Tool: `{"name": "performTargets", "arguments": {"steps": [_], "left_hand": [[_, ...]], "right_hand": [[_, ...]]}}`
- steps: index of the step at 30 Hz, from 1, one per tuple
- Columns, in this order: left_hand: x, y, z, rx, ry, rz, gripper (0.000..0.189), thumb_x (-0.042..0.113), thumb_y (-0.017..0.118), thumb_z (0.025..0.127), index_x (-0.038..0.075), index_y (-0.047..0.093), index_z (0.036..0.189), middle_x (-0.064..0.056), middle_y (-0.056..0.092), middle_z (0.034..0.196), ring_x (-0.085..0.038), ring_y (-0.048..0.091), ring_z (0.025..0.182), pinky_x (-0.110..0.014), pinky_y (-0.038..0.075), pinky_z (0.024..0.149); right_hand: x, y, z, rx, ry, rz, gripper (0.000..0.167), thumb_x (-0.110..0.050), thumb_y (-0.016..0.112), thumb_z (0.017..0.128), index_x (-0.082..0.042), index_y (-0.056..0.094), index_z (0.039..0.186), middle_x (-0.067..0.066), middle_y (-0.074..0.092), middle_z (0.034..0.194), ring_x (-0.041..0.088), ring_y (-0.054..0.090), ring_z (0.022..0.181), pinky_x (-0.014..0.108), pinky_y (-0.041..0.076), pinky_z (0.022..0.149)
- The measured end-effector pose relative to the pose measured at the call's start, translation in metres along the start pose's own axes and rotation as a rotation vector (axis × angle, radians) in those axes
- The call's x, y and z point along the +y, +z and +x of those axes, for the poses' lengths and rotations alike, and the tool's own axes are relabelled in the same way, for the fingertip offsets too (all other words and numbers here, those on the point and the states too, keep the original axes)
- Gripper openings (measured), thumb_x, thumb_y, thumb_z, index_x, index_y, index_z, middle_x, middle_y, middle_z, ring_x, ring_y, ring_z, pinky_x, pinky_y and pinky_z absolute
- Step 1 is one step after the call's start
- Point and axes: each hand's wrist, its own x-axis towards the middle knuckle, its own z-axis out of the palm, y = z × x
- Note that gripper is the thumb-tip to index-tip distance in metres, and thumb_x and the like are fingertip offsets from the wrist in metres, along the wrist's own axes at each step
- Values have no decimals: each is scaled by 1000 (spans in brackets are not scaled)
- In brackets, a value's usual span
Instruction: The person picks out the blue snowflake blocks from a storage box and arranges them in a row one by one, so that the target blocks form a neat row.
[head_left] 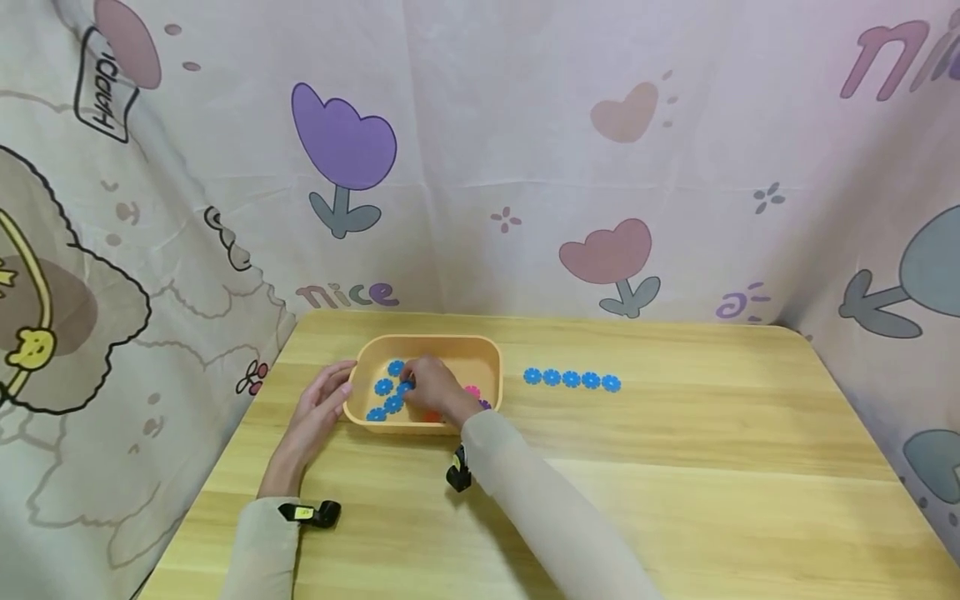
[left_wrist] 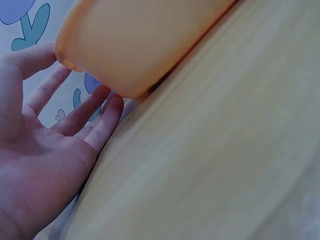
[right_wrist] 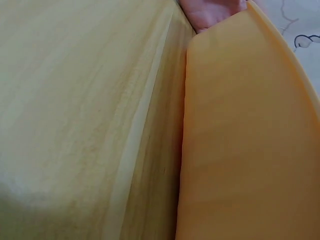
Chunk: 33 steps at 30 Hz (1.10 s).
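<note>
An orange plastic bin (head_left: 487,367) stands on the table with small notched plastic discs inside. My left hand (head_left: 318,412) rests against the bin's left end, its thumb at the rim and its fingers spread loosely along the outer wall, as the left wrist view shows too. My right hand (head_left: 438,387) reaches over the near wall into the bin. Its curled fingers pinch a blue snowflake disc (head_left: 406,389), partly hidden by the hand. More blue discs (head_left: 384,387) lie to its left; a pink disc (head_left: 472,391) and a purple disc (head_left: 484,405) show at its right.
Right of the bin, several blue discs (head_left: 572,379) lie in a row on the wooden table (head_left: 712,442). Printed fabric (head_left: 480,125) hangs behind the table and at both sides. Black wrist cameras (head_left: 321,514) sit at both sleeves.
</note>
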Motion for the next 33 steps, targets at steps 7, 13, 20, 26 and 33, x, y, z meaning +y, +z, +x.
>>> {"name": "performTargets", "arguments": {"steps": [7,13,20,26,33], "left_hand": [[0,0,-2,-1,-11,-5,47,11,48,110,1,36,155,-22,37,155,-16,51,132,-27,52,101],[1,0,0,2,-11,-22,47,9,48,110,0,37,154,-19,40,153,-17,52,132,-27,52,101],[-1,0,-1,8,-9,-15,46,9,48,110,-1,37,154,-18,42,152,-17,53,130,-27,53,99],[0,1,-2,11,-5,-17,47,10,48,110,-1,37,154,-19,42,152,-18,53,131,-27,53,99],[0,2,-2,8,1,-30,46,9,48,110,-2,37,153,-20,42,152,-18,54,130,-27,54,97]], "right_hand": [[0,-3,-4,22,2,69,23,-6,77,92,-10,65,110,3,62,99,16,55,87,21,53,74],[6,-12,-5,39,-71,23,17,-2,69,95,-8,63,111,3,65,95,17,57,80,23,50,65],[13,-22,-12,19,-104,123,18,-4,61,101,-8,63,119,3,64,94,15,56,72,22,48,57],[13,-35,-22,35,-151,159,22,-6,57,104,-9,62,124,11,66,98,15,55,65,22,45,50],[12,-55,-38,79,-191,188,22,-4,57,103,-12,63,122,12,69,105,14,67,78,23,57,60]]}}
